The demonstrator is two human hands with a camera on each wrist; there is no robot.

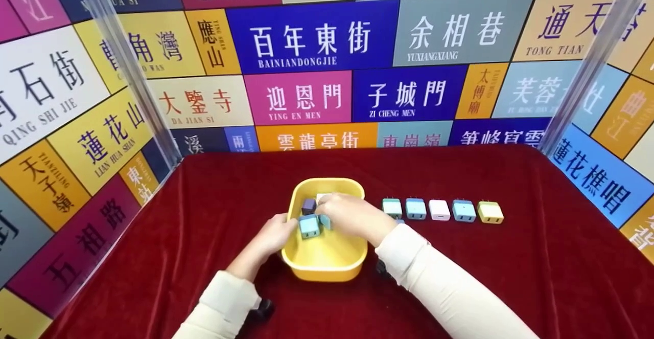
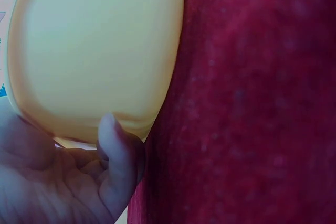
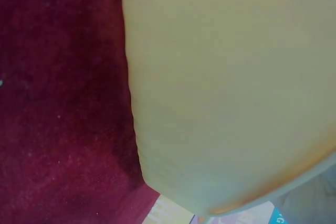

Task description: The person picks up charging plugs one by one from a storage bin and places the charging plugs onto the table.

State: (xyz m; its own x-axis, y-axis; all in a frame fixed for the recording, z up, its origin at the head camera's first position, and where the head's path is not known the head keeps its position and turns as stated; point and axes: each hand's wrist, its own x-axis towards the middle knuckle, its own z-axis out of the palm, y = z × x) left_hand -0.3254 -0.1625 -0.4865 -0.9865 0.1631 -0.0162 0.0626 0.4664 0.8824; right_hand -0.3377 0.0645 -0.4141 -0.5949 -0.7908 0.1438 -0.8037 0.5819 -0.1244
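Observation:
A yellow plastic bin (image 1: pixel 327 273) stands on the red cloth, with several plug-in chargers in its far left part. My left hand (image 1: pixel 276 234) grips the bin's left side at the rim; in the left wrist view its curled fingers press the outer wall. My right hand (image 1: pixel 345 216) reaches down inside, over the far right rim. A white charger (image 1: pixel 323 197) shows right at its fingers, and I cannot tell whether they pinch it. Close by lie a dark purple charger (image 1: pixel 308 206), a light blue charger (image 1: pixel 308 226) and a teal one (image 1: pixel 325 221) partly under the hand.
Right of the bin, a row of chargers runs along the red cloth (image 1: pixel 460 267): a green-and-white one (image 1: pixel 392 208), two blue ones, a white one (image 1: pixel 439 209) and a yellow one (image 1: pixel 490 212). Another blue piece peeks out by the right sleeve (image 1: pixel 449 277). Sign-covered panels surround the table.

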